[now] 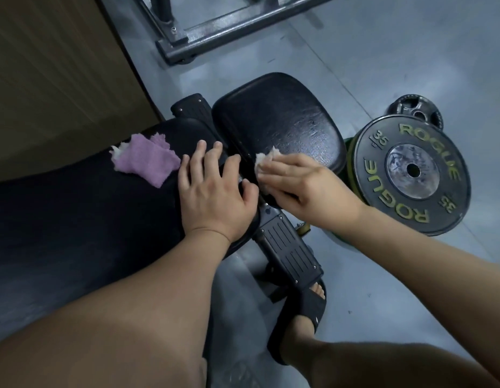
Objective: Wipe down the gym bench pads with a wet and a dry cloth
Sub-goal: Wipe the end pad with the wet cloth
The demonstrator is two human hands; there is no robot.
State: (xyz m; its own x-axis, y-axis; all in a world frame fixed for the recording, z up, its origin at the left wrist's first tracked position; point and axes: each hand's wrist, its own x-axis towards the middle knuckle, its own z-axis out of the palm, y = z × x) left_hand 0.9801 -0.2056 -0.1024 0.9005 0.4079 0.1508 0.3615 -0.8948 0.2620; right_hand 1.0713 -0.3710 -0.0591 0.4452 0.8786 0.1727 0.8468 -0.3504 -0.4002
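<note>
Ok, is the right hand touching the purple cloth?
Apart. Head view: the right hand presses a white cloth, and the left hand lies between it and the purple cloth.

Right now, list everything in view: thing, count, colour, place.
Seat pad: 1, black, centre.
Back pad: 1, black, left.
Purple cloth: 1, purple, on back pad.
White cloth: 1, white, on seat pad's near edge, under right hand.
Frame: 1, dark grey, below the pads.
Big plate: 1, black with green lettering, floor right.
Small plate: 1, dark, behind big plate.
Rack base: 1, grey, top.
Sandal: 1, black, bottom, on a foot.
Left hand: 1, rests on back pad's end.
Right hand: 1, presses white cloth.
</note>
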